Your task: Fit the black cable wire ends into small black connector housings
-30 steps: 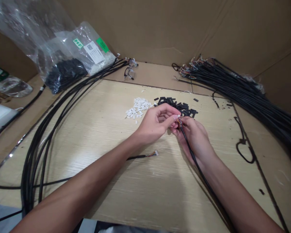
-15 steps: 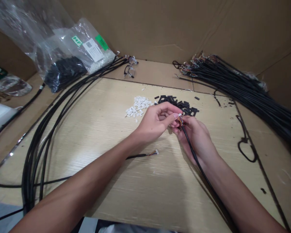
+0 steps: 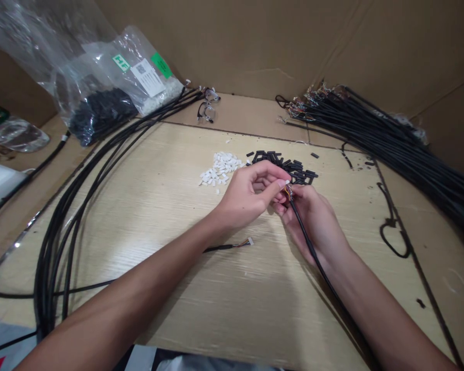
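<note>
My left hand (image 3: 251, 193) pinches a small white connector (image 3: 287, 182) between thumb and finger. Thin coloured wires (image 3: 288, 192) run from the connector into a black cable (image 3: 307, 241). Close beside it, my right hand (image 3: 317, 219) has its fingers closed at the wire end, and the cable passes down over its palm and along the forearm. Which wire the right fingertips grip is too small to make out. Below my left wrist lies another cable end with a white connector (image 3: 250, 241) on its coloured wires.
Behind my hands lie piles of white connectors (image 3: 226, 165) and short black tubes (image 3: 294, 167). Black cables (image 3: 58, 221) curve along the left. A thick bundle of cables (image 3: 371, 123) fills the right back. Plastic bags (image 3: 112, 98) and glasses (image 3: 208, 108) are at the back.
Almost nothing differs. Both hands stay together at the connector and wires, with only a very slight shift of the fingers.
</note>
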{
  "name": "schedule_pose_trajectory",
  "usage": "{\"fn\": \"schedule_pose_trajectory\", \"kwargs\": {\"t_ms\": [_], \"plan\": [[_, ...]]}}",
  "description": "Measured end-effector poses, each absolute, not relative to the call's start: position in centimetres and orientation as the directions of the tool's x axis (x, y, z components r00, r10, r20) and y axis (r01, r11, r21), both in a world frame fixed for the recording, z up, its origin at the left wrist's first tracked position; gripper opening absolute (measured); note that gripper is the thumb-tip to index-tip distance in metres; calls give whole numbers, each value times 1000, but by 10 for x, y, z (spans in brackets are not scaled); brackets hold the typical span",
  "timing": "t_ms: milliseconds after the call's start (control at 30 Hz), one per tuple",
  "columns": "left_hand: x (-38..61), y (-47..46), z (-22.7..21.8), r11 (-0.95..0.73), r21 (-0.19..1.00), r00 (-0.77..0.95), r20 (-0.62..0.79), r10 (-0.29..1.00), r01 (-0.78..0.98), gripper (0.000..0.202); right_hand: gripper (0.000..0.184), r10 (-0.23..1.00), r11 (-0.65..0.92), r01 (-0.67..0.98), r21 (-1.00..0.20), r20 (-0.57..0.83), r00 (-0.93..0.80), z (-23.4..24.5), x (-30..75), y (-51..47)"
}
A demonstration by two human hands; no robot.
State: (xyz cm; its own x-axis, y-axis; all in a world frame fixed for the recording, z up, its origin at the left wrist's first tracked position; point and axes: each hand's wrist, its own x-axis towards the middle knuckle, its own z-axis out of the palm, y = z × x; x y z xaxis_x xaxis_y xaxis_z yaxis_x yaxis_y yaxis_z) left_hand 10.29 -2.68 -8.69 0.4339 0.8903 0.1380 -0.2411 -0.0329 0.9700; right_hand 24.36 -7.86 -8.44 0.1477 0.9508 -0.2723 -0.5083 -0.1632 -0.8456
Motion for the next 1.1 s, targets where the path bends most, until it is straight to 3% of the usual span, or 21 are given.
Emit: {"fn": "schedule_pose_trajectory", "kwargs": {"t_ms": [1100], "plan": [[100, -18, -93, 76, 958, 504, 77, 861, -276, 12, 12, 955, -155, -498, -853, -259, 147, -80, 239, -78]]}}
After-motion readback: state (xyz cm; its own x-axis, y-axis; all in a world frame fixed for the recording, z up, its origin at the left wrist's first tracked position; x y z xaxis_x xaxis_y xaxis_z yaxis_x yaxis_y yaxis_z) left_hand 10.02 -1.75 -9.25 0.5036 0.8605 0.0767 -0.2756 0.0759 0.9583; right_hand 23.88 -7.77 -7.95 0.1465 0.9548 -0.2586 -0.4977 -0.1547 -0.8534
